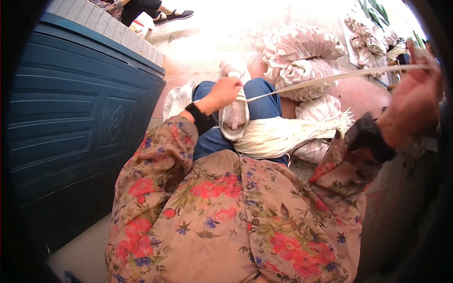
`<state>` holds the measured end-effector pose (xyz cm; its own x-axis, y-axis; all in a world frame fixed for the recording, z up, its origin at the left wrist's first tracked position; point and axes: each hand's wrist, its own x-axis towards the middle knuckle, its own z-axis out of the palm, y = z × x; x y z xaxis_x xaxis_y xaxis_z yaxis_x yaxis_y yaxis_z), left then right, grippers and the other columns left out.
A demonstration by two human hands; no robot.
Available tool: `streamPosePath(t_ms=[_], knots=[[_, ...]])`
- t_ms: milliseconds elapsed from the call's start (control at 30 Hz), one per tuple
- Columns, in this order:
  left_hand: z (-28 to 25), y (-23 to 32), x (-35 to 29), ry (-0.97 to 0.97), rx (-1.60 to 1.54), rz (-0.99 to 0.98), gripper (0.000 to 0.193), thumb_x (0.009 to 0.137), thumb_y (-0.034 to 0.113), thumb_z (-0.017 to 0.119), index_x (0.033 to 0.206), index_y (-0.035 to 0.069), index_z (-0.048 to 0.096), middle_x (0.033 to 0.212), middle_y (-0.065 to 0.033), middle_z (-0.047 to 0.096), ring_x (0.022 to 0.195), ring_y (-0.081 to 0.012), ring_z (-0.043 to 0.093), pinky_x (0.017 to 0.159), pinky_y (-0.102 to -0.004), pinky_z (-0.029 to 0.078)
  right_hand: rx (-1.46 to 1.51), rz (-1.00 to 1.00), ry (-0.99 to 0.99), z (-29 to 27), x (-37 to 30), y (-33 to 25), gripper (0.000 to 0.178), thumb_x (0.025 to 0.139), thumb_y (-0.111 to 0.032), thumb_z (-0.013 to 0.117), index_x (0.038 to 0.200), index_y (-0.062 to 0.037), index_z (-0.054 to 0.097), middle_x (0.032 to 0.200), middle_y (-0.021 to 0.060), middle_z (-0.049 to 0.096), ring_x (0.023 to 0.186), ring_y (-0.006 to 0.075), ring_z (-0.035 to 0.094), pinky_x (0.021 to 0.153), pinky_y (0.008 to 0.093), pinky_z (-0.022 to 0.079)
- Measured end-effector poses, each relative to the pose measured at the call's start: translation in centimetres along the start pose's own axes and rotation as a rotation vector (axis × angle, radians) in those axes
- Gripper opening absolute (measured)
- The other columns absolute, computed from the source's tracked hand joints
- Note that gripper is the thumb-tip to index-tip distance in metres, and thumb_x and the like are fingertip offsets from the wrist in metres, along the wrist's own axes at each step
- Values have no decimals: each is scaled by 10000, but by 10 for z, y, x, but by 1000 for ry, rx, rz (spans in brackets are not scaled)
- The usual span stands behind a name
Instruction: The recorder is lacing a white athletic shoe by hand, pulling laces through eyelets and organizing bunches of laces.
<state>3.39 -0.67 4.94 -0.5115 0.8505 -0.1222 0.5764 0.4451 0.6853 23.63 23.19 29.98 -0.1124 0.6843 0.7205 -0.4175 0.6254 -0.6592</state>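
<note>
My left hand (225, 92) rests on my crossed leg beside a white shoe (234, 111) and pinches one end of a pale flat strip (330, 78). The strip runs taut to the right and up to my right hand (414, 101), which is raised at the picture's right edge with its fingers closed on the strip. A bundle of the same pale strips (283, 134) lies across my lap over blue jeans (262, 101). Both wrists wear black bands under flowered sleeves.
A dark blue panelled door (75, 122) fills the left side, with a tiled ledge above it. Several folded white woven pieces (302, 59) are piled on the reddish floor ahead. Another person's foot in a black shoe (172, 16) shows at the top.
</note>
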Motion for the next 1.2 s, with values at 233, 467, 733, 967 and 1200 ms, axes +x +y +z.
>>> streamPosePath(t_ms=[233,467,733,967,1200], knots=[[-10,-50,-43,49,237,43,325,768,74,506,1092,44,498,816,-107,608,840,-289,510,771,-371,411,512,1361,-474,53,-167,73,228,876,-314,462,711,-157,448,580,-65,395,396,13,273,336,169,212],[-26,-37,-43,-41,-363,-282,381,768,87,528,1136,16,460,706,-35,547,692,-123,493,660,-241,406,-144,1024,-1144,82,-309,95,221,787,-183,524,844,18,598,647,126,584,543,188,553,503,305,426],[-37,-20,-49,-8,-610,-407,389,785,96,526,1151,0,435,702,-10,523,659,-71,473,614,-201,384,-591,469,-1211,105,-328,97,164,772,-117,459,831,14,538,698,209,580,731,351,591,645,407,472],[-38,-26,-47,41,-770,-421,387,764,87,527,1124,-31,445,725,-21,527,673,-82,488,633,-200,388,267,1444,-955,77,-239,91,62,764,-70,497,825,-57,501,653,50,531,573,138,519,503,278,421],[-25,-29,-40,-52,-707,-468,377,756,85,526,1112,-24,466,794,-47,561,716,-104,513,684,-224,407,1549,892,-221,-28,-83,35,136,883,-81,388,747,-96,387,565,-43,311,410,26,230,346,187,174]])
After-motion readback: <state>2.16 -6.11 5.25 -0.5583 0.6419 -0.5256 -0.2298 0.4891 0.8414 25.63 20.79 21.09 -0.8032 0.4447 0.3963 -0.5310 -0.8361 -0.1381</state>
